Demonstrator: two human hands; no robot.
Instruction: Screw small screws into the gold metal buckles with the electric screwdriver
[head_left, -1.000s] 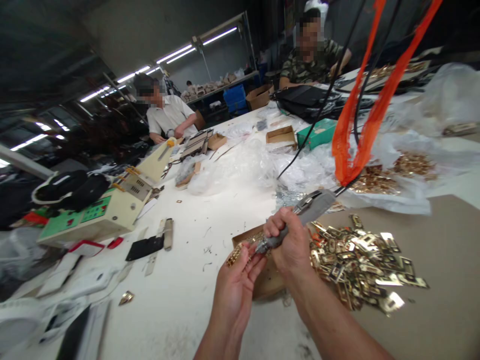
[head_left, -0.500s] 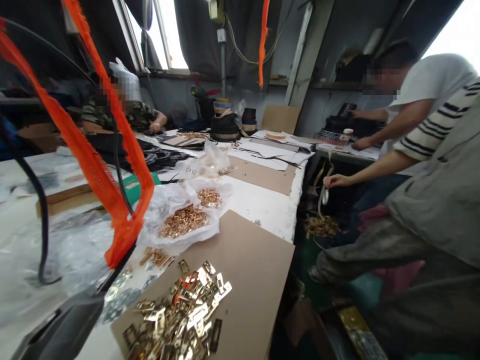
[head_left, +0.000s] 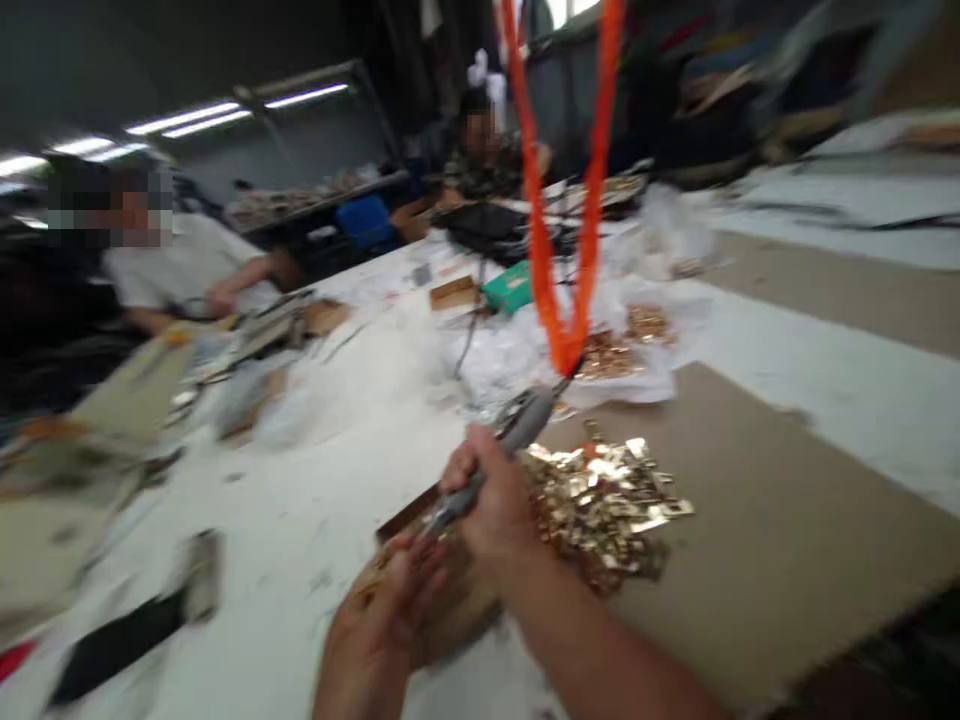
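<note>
My right hand (head_left: pixel 499 500) is wrapped around a grey electric screwdriver (head_left: pixel 529 420), which hangs from an orange strap (head_left: pixel 559 320) and slants down to the left. At the tool's lower tip is my left hand (head_left: pixel 394 600), its thumb and fingers closed together. A small golden bit shows by its fingers, too blurred to name. Beneath both hands lies a brown cardboard box (head_left: pixel 457 610), partly covered by them. Close to my right hand, a heap of shiny gold metal plates (head_left: pixel 607 500) rests on a sheet of brown cardboard (head_left: pixel 750 520).
Plastic bags hold small copper-coloured parts (head_left: pixel 611 355) behind the heap. A green box (head_left: pixel 508 288) stands farther back on the white table (head_left: pixel 300 510). A black strip (head_left: pixel 120 645) lies at the lower left. One person (head_left: pixel 180 260) sits on the left, another (head_left: pixel 487 150) at the far end.
The view has swung left. Both my hands have come into view, the right one now gripping the hanging screwdriver. The people on the right are out of sight.
</note>
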